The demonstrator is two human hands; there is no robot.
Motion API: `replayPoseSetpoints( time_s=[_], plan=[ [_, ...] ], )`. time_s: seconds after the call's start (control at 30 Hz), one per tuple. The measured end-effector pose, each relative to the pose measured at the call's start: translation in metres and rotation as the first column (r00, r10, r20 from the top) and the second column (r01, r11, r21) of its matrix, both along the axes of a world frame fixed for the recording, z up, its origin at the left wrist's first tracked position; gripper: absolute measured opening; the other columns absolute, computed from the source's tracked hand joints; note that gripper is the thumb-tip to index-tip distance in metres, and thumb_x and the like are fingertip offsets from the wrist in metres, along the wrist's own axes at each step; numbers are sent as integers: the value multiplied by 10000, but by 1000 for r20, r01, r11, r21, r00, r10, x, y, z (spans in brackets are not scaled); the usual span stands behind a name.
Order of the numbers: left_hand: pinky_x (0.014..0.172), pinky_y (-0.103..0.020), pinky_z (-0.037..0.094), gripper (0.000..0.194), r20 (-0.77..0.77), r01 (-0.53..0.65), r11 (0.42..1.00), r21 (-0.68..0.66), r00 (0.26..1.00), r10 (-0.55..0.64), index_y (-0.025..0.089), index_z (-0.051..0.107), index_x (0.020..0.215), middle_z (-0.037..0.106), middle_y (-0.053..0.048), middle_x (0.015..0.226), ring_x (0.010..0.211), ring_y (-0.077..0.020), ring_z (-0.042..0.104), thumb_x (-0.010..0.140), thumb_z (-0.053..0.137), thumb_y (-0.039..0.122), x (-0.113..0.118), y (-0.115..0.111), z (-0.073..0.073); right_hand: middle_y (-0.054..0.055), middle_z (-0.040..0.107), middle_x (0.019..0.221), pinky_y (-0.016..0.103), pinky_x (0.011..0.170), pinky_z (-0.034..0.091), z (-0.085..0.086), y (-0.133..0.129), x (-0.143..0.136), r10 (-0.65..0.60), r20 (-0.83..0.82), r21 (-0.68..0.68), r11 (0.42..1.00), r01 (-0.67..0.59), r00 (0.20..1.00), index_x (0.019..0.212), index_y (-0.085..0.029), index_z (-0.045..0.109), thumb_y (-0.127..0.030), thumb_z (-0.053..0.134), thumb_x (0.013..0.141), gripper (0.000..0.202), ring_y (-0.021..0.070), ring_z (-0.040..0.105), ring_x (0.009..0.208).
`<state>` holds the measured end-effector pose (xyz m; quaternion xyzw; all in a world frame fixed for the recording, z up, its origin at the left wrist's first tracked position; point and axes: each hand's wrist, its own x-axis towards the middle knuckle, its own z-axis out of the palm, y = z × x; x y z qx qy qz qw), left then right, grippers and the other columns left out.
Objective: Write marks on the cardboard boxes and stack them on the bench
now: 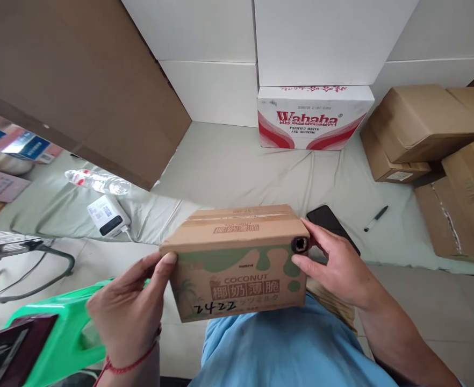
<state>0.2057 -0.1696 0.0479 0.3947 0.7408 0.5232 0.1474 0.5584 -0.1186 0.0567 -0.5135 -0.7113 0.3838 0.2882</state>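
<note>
Between my two hands is a brown cardboard box [237,290] printed with "COCONUT", a green drip pattern and the handwritten number 2422. It is slightly tilted, in front of my body. My left hand [134,298] grips its left end, thumb on the printed side. On the right end, my right hand [336,263] grips near the upper corner, with its thumb on the printed side. Close to that thumb, a small dark ring-like piece [300,244] shows at the corner; I cannot make out what it is. A black phone [334,228] lies just beyond my right hand.
A Wahaha water carton [309,126] stands against the white wall. Brown boxes [430,123] are stacked at right, near a pen [376,219]. To the left are a large cardboard panel [79,70], a plastic bottle [98,181], a white power bank [108,215] and a green plastic stool [63,322].
</note>
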Motion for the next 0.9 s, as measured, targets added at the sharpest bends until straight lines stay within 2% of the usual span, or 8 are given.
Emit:
replayPoseSetpoints(
  time_s=[0.17,0.27,0.37,0.47,0.57,0.63,0.77,0.9],
  plan=[
    [620,-308,482,386,-85,206,920,-334,965,-247,255,872,1008,800,-35,770,731,-279,707,860,804,605,2,49,-17,59,810,996,374,865,655,-28,21,-10,-184,-167,-119,979,166,969,1408,-195,728,-519,678,1006,519,211,766,891],
    [960,-455,591,644,-65,337,897,-285,927,-369,250,793,1292,824,-113,1144,1091,-385,747,785,856,642,11,59,-22,95,820,1111,371,903,635,-33,27,6,-237,-183,-44,972,233,954,1360,-182,743,-571,647,1017,527,220,771,976],
    [1284,-642,362,794,-272,469,863,-190,819,-505,267,666,1494,544,-166,1646,1551,-471,465,804,866,605,24,54,-12,70,821,942,336,798,591,-35,32,53,-394,46,119,915,386,918,1062,-211,814,-551,596,1035,405,221,752,863],
    [1332,-653,290,800,-430,710,677,-191,560,-708,348,515,1633,389,-104,1771,1642,-442,338,913,793,559,41,44,9,97,789,855,342,716,515,-44,39,123,-516,495,297,857,422,699,967,-204,815,-417,529,1023,361,248,707,795],
    [1355,-626,248,806,-532,835,434,-337,212,-820,377,407,1695,354,-83,1791,1666,-406,305,984,693,627,62,40,23,177,759,1247,349,646,455,-59,43,183,-362,816,216,914,343,451,1270,-181,799,-259,501,977,425,255,698,813],
    [1374,-629,156,830,-585,833,367,-414,65,-809,348,396,1704,316,-92,1804,1692,-402,231,990,657,681,77,43,24,183,716,1315,341,608,401,-70,43,208,-210,913,98,944,314,348,1467,-210,707,-176,489,952,560,230,679,752],
    [1385,-612,72,854,-603,798,332,-503,-49,-796,303,410,1701,334,-109,1795,1684,-393,258,978,696,656,99,52,10,142,731,1119,333,581,312,-80,43,224,-55,945,-16,977,211,324,1586,-243,595,-92,429,968,658,196,645,670],
    [1397,-560,86,766,-585,763,352,-542,-42,-810,319,434,1689,383,-85,1776,1639,-350,380,1008,708,538,110,56,2,88,721,946,334,560,263,-80,56,228,-85,908,70,996,51,409,1171,-259,793,-224,503,1009,334,162,586,599]
  ],
)
